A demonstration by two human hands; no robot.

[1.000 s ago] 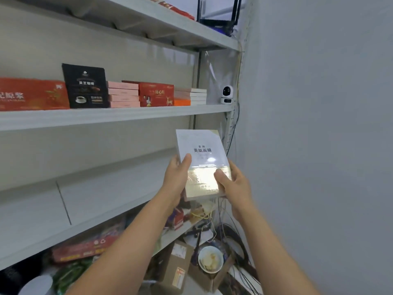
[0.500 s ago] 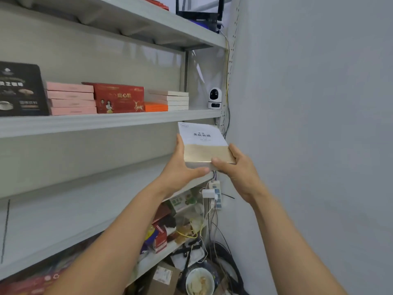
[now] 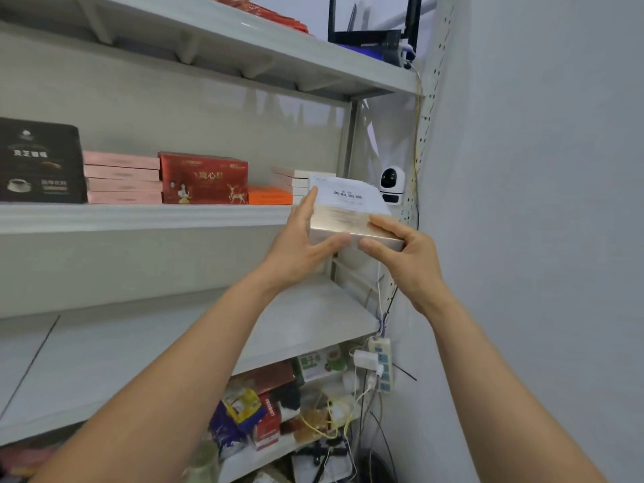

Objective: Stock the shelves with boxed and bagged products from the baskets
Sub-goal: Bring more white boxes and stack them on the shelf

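Observation:
A flat white and gold box (image 3: 348, 207) is held level at the front edge of the middle shelf (image 3: 139, 217), near its right end. My left hand (image 3: 303, 238) grips the box's left side and my right hand (image 3: 400, 259) grips its right front corner. Just behind the box stands a stack of white flat boxes (image 3: 291, 181), partly hidden by it. Further left on the same shelf sit an orange box (image 3: 270, 196), a red box (image 3: 204, 178), a stack of pink boxes (image 3: 122, 177) and a black coffee box (image 3: 40, 162).
A small white camera (image 3: 392, 184) stands at the shelf's right end, close to the box. The grey wall (image 3: 540, 203) closes the right side. A bare shelf (image 3: 174, 343) lies below. A power strip (image 3: 381, 367) and cables hang by the upright. A router (image 3: 373, 40) sits on top.
Both hands have lifted the white and gold box up and tilted it flat, from below the middle shelf to its front edge beside the white stack.

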